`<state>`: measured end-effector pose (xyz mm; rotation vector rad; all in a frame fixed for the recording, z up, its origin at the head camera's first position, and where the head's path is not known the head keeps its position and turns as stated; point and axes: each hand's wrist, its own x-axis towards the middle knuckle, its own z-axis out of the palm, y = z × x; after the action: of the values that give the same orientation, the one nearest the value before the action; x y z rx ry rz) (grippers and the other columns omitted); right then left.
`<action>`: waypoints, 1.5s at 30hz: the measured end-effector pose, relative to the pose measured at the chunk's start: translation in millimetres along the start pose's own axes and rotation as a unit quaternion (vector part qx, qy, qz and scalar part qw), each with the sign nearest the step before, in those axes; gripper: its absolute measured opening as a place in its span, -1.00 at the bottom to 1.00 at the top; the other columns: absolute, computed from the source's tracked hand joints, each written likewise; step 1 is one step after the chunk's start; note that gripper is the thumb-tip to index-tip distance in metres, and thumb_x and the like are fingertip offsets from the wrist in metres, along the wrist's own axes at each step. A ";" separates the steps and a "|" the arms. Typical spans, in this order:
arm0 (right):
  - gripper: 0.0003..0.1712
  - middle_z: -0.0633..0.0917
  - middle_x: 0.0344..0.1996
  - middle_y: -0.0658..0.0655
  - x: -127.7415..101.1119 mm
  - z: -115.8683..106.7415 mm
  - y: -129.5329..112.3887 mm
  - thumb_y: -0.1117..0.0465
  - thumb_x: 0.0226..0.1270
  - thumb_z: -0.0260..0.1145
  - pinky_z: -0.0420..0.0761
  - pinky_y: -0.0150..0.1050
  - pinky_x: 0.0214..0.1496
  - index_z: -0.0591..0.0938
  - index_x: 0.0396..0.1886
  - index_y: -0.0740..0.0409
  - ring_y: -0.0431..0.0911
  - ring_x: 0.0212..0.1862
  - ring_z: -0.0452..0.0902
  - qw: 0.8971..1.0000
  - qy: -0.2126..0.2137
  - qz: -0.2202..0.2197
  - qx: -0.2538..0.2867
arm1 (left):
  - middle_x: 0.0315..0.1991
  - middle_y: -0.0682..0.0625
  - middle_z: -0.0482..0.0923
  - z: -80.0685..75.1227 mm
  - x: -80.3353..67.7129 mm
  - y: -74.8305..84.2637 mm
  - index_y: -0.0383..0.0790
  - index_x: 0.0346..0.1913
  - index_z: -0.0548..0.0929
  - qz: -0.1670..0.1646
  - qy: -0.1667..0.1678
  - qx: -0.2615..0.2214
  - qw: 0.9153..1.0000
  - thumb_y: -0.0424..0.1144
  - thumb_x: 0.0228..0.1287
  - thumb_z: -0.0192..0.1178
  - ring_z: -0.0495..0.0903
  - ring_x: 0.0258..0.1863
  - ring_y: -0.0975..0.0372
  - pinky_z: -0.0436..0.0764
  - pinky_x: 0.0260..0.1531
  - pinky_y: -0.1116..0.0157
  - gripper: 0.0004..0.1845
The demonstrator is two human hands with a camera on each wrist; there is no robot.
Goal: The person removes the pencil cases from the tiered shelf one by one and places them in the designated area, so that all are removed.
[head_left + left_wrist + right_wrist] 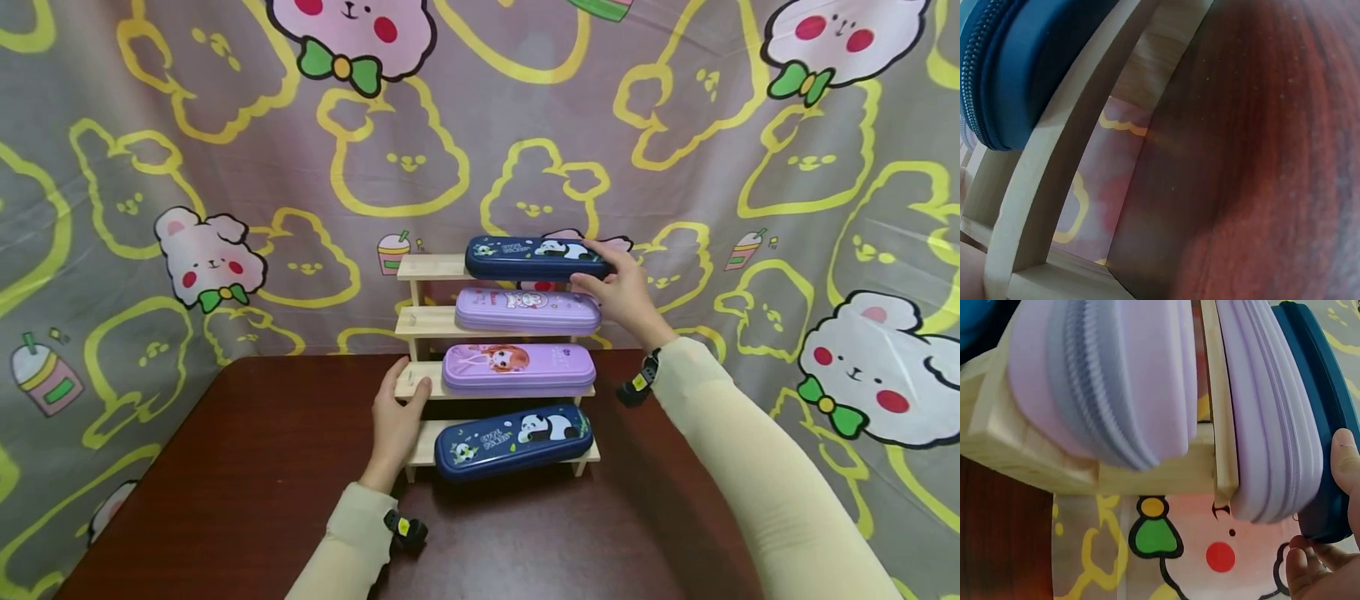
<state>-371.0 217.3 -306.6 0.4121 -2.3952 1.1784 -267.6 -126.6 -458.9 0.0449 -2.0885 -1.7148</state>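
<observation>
A light wooden four-tier rack (425,321) holds one pencil case per step. My right hand (628,292) grips the right end of the top navy panda pencil case (510,260); in the right wrist view, the thumb (1344,456) lies against its side, other fingers around its end. My left hand (393,425) holds the rack's left end at the third step down, thumb in front. Between the navy cases sit a lilac case with a bunny (517,310) and a purple case with a girl's picture (517,368). The bottom navy panda case (517,442) lies askew, its left end jutting forward.
The rack stands on a dark reddish-brown table (262,467). Right behind it hangs a grey-pink curtain (525,125) printed with yellow outlines and white bunnies, also draping both sides. Black wrist straps (408,532) circle both sleeves.
</observation>
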 end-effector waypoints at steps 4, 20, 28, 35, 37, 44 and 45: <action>-0.29 0.48 0.22 0.28 -3.6 -8.1 4.0 0.03 0.27 0.43 0.48 -0.48 -0.32 0.47 0.41 -0.01 0.07 -0.11 0.51 1.000 0.012 0.001 0.011 | 0.34 -0.07 0.40 -1.2 0.5 0.8 -0.08 0.42 0.40 0.004 0.002 0.000 1.000 -0.13 0.35 0.27 0.32 0.33 0.12 0.24 0.33 0.08 -0.40; -0.24 0.47 0.30 0.22 -29.2 -33.6 18.1 0.00 0.20 0.47 0.55 -0.54 -0.20 0.47 0.40 -0.01 0.09 0.06 0.57 0.997 0.058 0.026 0.045 | 0.34 -0.08 0.41 -1.9 -0.2 -1.5 -0.11 0.42 0.40 0.005 0.003 0.012 1.000 -0.11 0.36 0.27 0.33 0.33 0.10 0.25 0.33 0.05 -0.39; -0.23 0.42 0.34 0.23 -51.2 -58.5 25.3 -0.02 0.22 0.45 0.51 -0.61 -0.18 0.45 0.43 -0.09 0.13 0.11 0.52 0.995 0.073 0.063 0.036 | 0.34 -0.07 0.41 -1.2 -1.7 -1.6 -0.08 0.42 0.39 0.006 -0.004 0.014 1.000 -0.10 0.36 0.26 0.33 0.33 0.11 0.27 0.32 0.03 -0.39; -0.25 0.45 0.30 0.23 -66.9 -78.6 37.4 -0.03 0.23 0.44 0.48 -0.64 -0.22 0.44 0.43 -0.14 0.05 0.05 0.51 0.992 0.097 0.079 0.017 | 0.34 -0.06 0.42 -1.4 -1.5 0.5 -0.10 0.43 0.39 0.013 -0.003 0.010 1.000 -0.10 0.37 0.26 0.34 0.33 0.12 0.27 0.32 0.04 -0.39; -0.25 0.44 0.30 0.22 -72.4 -83.3 41.6 -0.03 0.24 0.43 0.48 -0.65 -0.21 0.44 0.43 -0.15 -0.02 0.03 0.51 0.991 0.103 0.089 0.012 | 0.33 -0.05 0.42 -1.2 -2.2 0.0 -0.07 0.42 0.39 0.009 -0.001 0.011 1.000 -0.10 0.36 0.26 0.35 0.32 0.13 0.28 0.32 0.06 -0.40; -0.25 0.37 0.36 0.23 -94.4 -102.0 50.7 -0.01 0.28 0.40 0.48 -0.65 -0.13 0.39 0.46 -0.19 -0.09 0.06 0.48 0.985 0.123 0.122 0.019 | 0.34 -0.07 0.42 -1.5 -3.0 -1.1 -0.06 0.42 0.39 0.011 0.001 0.016 1.000 -0.11 0.36 0.26 0.34 0.33 0.11 0.27 0.32 0.04 -0.40; -0.26 0.35 0.37 0.23 -97.3 -105.0 52.2 0.00 0.29 0.39 0.48 -0.64 -0.11 0.39 0.46 -0.22 -0.07 0.08 0.47 0.984 0.126 0.128 0.022 | 0.34 -0.06 0.42 -2.0 -3.1 -1.2 -0.06 0.42 0.39 0.010 0.000 0.017 1.000 -0.10 0.36 0.26 0.34 0.33 0.12 0.27 0.32 0.05 -0.40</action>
<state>-284.1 339.5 -333.9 -0.0344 -2.2502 1.3077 -264.4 -127.8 -460.7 0.0347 -2.1113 -1.6664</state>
